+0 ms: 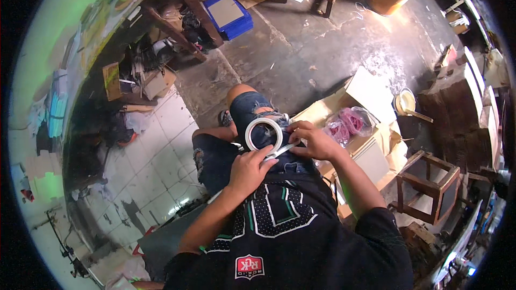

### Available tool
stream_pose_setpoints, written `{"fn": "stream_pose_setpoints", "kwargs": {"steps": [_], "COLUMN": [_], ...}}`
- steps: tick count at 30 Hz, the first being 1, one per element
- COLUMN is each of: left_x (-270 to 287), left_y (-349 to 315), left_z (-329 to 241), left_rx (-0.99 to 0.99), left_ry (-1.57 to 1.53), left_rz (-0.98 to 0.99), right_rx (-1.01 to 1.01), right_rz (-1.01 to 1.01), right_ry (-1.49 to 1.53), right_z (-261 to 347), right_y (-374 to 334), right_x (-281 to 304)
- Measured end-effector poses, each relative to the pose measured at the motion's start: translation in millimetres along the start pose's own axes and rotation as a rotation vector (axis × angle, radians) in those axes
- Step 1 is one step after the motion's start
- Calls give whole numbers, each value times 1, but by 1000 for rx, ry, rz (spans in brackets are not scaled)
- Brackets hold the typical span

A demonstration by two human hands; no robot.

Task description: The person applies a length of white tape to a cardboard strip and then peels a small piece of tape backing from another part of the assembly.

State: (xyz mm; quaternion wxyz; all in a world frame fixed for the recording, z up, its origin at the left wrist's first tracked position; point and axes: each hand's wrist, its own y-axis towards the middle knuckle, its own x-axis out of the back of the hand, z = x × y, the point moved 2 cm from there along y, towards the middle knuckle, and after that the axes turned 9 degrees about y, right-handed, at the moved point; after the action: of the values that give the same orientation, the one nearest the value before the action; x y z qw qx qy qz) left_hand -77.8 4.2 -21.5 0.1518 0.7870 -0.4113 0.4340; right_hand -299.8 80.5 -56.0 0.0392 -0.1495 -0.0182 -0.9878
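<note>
Clear bag of pink stuff (346, 123) on flattened cardboard (371, 94), right of knees.

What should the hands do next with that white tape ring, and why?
Probably pull the strip a little longer. The right hand steadies the roll of white tape over the lap, and the left hand pinches a short strip already peeled off it.
</note>
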Motion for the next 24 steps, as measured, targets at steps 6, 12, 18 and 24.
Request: {"fn": "stream_pose_setpoints", "kwargs": {"steps": [6,12,18,24], "left_x": [-2,-3,-9,-9], "left_y": [-2,1,5,9], "left_z": [2,6,12,13], "left_rx": [115,139,125,176], "left_ry": [-88,-34,-6,-21], "left_rz": [30,50,39,79], "right_rx": [-239,-421,-479,255], "right_rz": [152,-369,-774,-466], "right_ry": [75,-28,-1052,-2163], "right_z": [-12,-14,84,185], "right_y": [-1,-34,-159,-152], "right_x": [16,212,573,583]}}
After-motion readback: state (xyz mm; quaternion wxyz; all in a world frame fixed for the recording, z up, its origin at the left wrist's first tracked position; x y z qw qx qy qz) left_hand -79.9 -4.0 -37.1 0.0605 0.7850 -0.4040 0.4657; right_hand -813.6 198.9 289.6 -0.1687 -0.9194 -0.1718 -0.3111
